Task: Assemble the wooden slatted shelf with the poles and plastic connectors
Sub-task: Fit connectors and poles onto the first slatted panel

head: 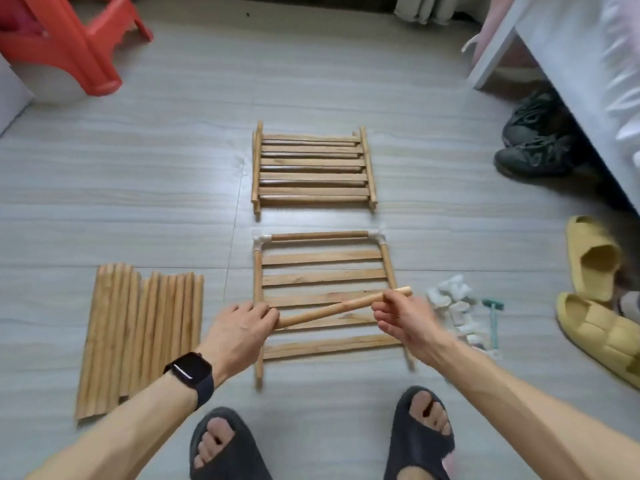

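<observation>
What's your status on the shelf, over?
Left hand and right hand both grip one pole above the near slatted panel. Two white connectors fitted at its far corners. Nothing blocking.

Home interior, lived-in room. Grey wood-look floor (138, 174). Red plastic stool (69, 39) far left. Yellow slippers (594, 258) and dark sneakers (533, 140) loose at right, sneakers partly under white furniture (554, 46) draped with frilly fabric (623, 81). Wearer's feet in dark slides (225, 445).

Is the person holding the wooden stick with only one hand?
No, the left hand grips one end of the wooden stick and the right hand grips it near the other end.
</observation>
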Demonstrator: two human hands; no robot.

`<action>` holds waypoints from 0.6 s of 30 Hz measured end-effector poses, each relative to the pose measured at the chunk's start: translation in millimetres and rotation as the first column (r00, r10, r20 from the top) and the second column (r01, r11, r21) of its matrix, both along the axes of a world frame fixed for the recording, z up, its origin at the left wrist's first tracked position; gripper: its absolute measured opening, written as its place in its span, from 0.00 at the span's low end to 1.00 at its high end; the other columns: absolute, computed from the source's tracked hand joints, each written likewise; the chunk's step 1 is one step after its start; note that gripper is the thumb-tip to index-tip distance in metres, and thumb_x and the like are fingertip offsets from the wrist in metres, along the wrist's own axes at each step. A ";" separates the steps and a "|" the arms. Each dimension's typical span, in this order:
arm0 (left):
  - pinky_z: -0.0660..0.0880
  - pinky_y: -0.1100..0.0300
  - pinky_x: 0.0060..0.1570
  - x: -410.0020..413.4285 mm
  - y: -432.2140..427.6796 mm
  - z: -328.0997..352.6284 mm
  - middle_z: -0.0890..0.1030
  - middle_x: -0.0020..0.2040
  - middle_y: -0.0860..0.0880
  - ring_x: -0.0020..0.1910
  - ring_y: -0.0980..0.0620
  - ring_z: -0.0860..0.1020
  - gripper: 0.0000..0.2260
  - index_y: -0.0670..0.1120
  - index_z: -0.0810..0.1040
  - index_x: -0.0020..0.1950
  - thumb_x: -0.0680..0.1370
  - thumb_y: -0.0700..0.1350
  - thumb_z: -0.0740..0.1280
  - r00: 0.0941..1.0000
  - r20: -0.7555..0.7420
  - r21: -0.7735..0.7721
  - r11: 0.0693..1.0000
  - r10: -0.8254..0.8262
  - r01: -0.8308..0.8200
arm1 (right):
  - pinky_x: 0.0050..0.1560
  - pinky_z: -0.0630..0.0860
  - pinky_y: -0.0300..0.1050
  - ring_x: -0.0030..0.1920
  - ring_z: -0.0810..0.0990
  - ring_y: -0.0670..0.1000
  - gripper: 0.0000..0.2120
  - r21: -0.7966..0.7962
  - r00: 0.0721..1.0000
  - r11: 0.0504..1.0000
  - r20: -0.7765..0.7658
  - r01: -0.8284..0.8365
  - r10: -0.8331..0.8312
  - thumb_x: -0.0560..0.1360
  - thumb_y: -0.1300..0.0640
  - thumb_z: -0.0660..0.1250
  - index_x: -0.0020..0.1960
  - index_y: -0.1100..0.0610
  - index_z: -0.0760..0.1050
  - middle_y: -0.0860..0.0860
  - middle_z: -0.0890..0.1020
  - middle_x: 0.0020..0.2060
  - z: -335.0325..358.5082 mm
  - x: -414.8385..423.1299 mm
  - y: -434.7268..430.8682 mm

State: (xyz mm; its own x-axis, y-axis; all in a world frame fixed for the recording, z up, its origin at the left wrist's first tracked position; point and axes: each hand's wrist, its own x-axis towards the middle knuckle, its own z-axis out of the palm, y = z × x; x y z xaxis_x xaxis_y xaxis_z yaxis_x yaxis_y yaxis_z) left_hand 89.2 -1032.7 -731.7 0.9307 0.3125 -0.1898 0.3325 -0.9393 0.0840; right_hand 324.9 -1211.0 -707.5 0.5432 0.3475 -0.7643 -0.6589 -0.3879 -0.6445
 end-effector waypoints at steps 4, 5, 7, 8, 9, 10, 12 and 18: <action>0.65 0.58 0.44 54.0 -22.2 31.9 0.77 0.54 0.53 0.46 0.50 0.72 0.10 0.52 0.69 0.64 0.84 0.44 0.59 0.995 -0.077 0.001 0.997 -0.071 0.072 | 0.36 0.80 0.42 0.34 0.82 0.51 0.11 0.072 0.989 0.988 -0.061 0.138 -0.133 0.82 0.57 0.64 0.48 0.65 0.79 0.57 0.84 0.36 1.1 -10.2 -47.6; 0.64 0.58 0.42 69.9 -32.3 36.1 0.78 0.53 0.53 0.46 0.50 0.73 0.09 0.52 0.70 0.64 0.84 0.47 0.58 0.996 -0.066 -0.012 0.998 -0.065 0.065 | 0.37 0.80 0.43 0.35 0.82 0.51 0.11 0.091 0.984 0.982 -0.080 0.167 -0.160 0.82 0.57 0.64 0.49 0.65 0.79 0.57 0.84 0.36 -0.3 -11.3 -53.9; 0.65 0.56 0.41 100.2 -58.7 36.9 0.78 0.55 0.53 0.49 0.49 0.75 0.09 0.53 0.71 0.62 0.84 0.51 0.57 0.995 -0.088 -0.071 0.996 -0.052 0.046 | 0.39 0.80 0.44 0.36 0.82 0.52 0.11 0.095 0.981 0.979 -0.086 0.181 -0.173 0.82 0.57 0.65 0.49 0.64 0.79 0.57 0.84 0.37 -6.6 -9.9 -61.4; 0.66 0.55 0.41 113.8 -73.3 33.3 0.78 0.56 0.53 0.51 0.48 0.76 0.09 0.54 0.72 0.62 0.84 0.53 0.57 0.993 -0.110 -0.108 0.994 -0.040 0.028 | 0.39 0.80 0.44 0.36 0.82 0.52 0.11 0.087 0.983 0.981 -0.073 0.175 -0.169 0.82 0.57 0.65 0.49 0.64 0.79 0.57 0.84 0.37 -11.8 -7.8 -63.9; 0.67 0.55 0.43 125.4 -86.9 27.8 0.78 0.57 0.52 0.53 0.48 0.76 0.10 0.54 0.73 0.62 0.84 0.53 0.57 0.993 -0.119 -0.126 0.992 -0.025 0.009 | 0.38 0.80 0.44 0.36 0.82 0.52 0.11 0.070 0.985 0.983 -0.056 0.167 -0.163 0.82 0.56 0.65 0.49 0.64 0.79 0.57 0.84 0.37 -17.5 -5.2 -65.9; 0.68 0.55 0.46 134.3 -98.1 20.2 0.77 0.58 0.52 0.55 0.47 0.75 0.10 0.53 0.73 0.62 0.84 0.53 0.58 0.995 -0.098 -0.125 0.992 -0.013 0.000 | 0.37 0.79 0.43 0.35 0.82 0.51 0.12 0.052 0.986 0.985 -0.040 0.165 -0.163 0.82 0.56 0.65 0.48 0.65 0.79 0.58 0.84 0.37 -23.4 -2.9 -68.1; 0.72 0.54 0.50 148.9 -114.8 -0.8 0.76 0.58 0.50 0.54 0.48 0.75 0.10 0.51 0.74 0.61 0.82 0.52 0.61 0.996 0.073 -0.118 0.992 0.043 -0.034 | 0.37 0.79 0.43 0.34 0.82 0.51 0.12 0.016 0.977 0.978 -0.034 0.210 -0.209 0.82 0.56 0.65 0.46 0.65 0.80 0.57 0.84 0.36 -36.6 2.9 -75.4; 0.79 0.47 0.47 168.5 -144.4 -38.1 0.79 0.46 0.50 0.44 0.48 0.80 0.12 0.50 0.72 0.51 0.79 0.57 0.66 0.365 -0.220 -0.730 0.095 0.905 -0.677 | 0.36 0.77 0.42 0.34 0.80 0.51 0.11 -0.008 0.901 0.911 -0.139 0.413 -0.410 0.82 0.59 0.63 0.47 0.65 0.78 0.56 0.83 0.34 -61.6 27.2 -101.6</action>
